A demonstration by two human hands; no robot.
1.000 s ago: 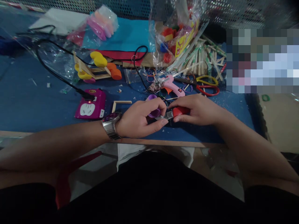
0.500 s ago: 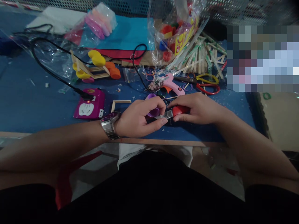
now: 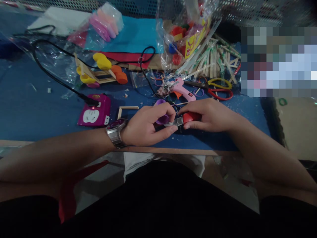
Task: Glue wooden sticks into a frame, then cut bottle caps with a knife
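My right hand [image 3: 208, 115] is closed around the red handle of a cutter [image 3: 190, 117], whose metal part points left toward my other hand. Thumb and fingers of my left hand [image 3: 148, 124] are curled at the cutter's blade end; what they pinch is too small to make out. Purple round caps [image 3: 162, 119] lie just behind the left fingers, partly hidden by them. A small wooden stick frame [image 3: 128, 108] rests on the blue table beside my left wrist. Behind my hands lies a pink glue gun [image 3: 183, 91].
Scissors [image 3: 220, 88] and a pile of wooden sticks [image 3: 210, 62] lie at the back right. A magenta power box [image 3: 95, 110] with a black cable stands left, near a stick model with coloured caps [image 3: 101, 74]. Plastic bags [image 3: 173, 39] and blue paper [image 3: 138, 33] are behind.
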